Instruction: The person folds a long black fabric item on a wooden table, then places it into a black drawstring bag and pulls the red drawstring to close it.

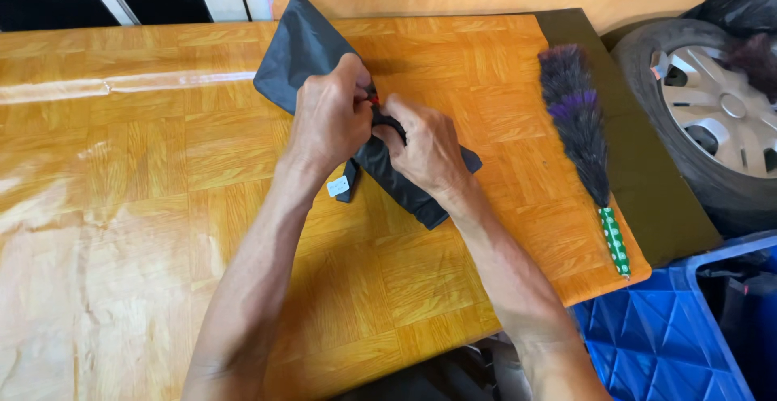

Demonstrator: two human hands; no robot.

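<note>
A dark grey fabric pouch (301,51) lies on the orange wood-patterned table (121,207), reaching from the far edge toward the middle. My left hand (330,118) and my right hand (425,146) meet over its middle, both pinching the fabric around a small red part (374,99) between the fingertips. A small white tag (338,186) sticks out of the pouch just below my left wrist. The lower end of the pouch shows under my right hand.
A feather duster (576,122) with dark purple feathers and a green dotted handle lies along the table's right side. A car tyre with a silver wheel (712,110) stands to the right. Below it sits a blue plastic crate (664,336).
</note>
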